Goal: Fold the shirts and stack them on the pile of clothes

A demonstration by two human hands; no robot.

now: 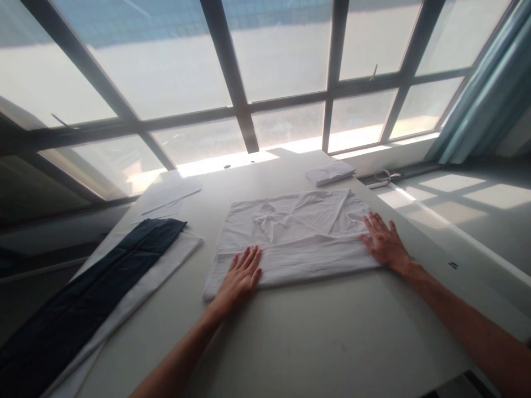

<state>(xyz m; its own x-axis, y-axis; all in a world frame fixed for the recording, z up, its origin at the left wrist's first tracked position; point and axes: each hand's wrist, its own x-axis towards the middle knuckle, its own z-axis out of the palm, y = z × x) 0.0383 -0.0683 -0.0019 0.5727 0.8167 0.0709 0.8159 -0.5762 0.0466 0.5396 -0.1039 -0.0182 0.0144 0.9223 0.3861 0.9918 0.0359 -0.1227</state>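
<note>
Left hand [236, 278] and right hand [385, 243] flat, fingers apart, on wrinkled rectangular white folded fabric [307, 255], white surface [307, 337], long navy folded cloth [103, 287] along left edge

Left hand [241, 273], one: we hold it palm down and flattened, fingers extended and slightly parted, pointing forward and rightward; thumb on the inner side. Left forearm [178, 351], one: bare, slanting from the lower edge of our view. Right hand [385, 240], one: palm down, fingers extended forward and leftward, thumb set out toward our left. Right forearm [464, 326], one: bare, running from our lower right. Hands well apart, the right farther forward.
</note>
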